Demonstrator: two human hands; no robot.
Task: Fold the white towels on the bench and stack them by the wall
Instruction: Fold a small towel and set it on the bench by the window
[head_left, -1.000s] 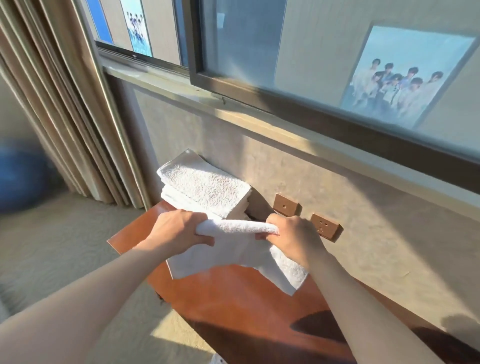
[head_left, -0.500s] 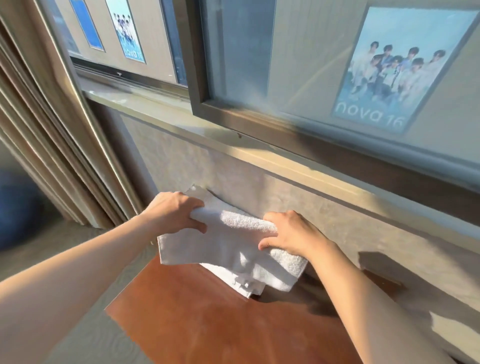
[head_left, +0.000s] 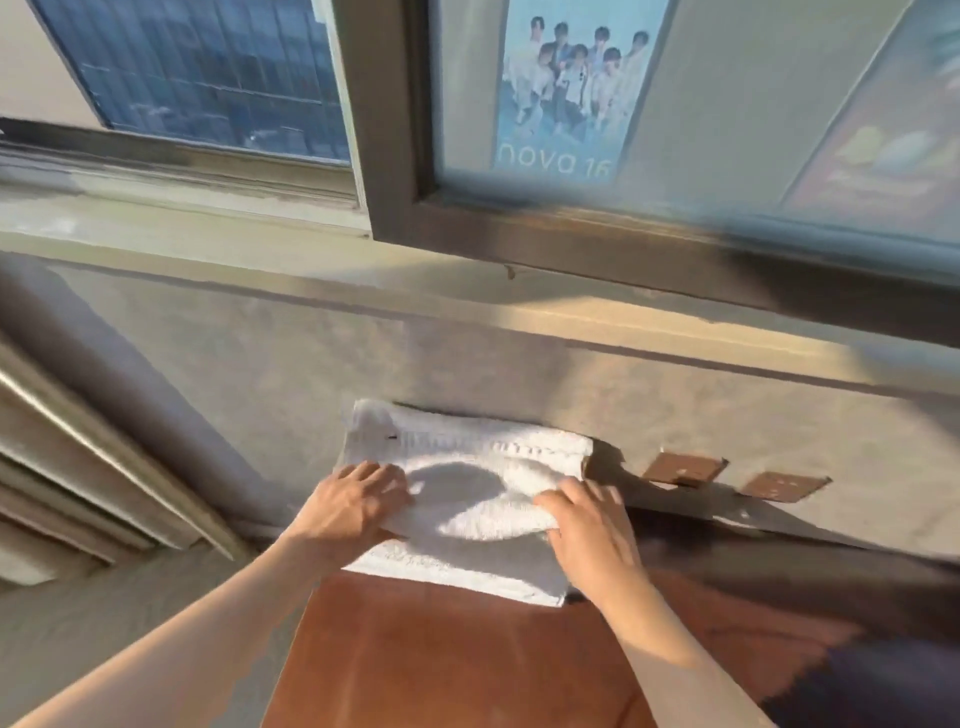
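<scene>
A stack of folded white towels (head_left: 467, 467) lies on the far end of the reddish-brown bench (head_left: 441, 660), pushed against the wall. The top towel lies flat on the stack. My left hand (head_left: 353, 504) rests palm down on its left edge, fingers spread. My right hand (head_left: 587, 525) presses flat on its right front corner. Neither hand grips the cloth. The lower towels show only as edges under the top one.
Two brown wall sockets (head_left: 685, 467) sit on the wall just right of the stack. A window sill and dark window frame (head_left: 395, 156) run above. Beige curtains (head_left: 78, 467) hang at the left. Carpet floor lies left of the bench.
Both hands carried the folded towel up from the bench onto the stack by the wall, laid it down and let go; they now lie flat on it.
</scene>
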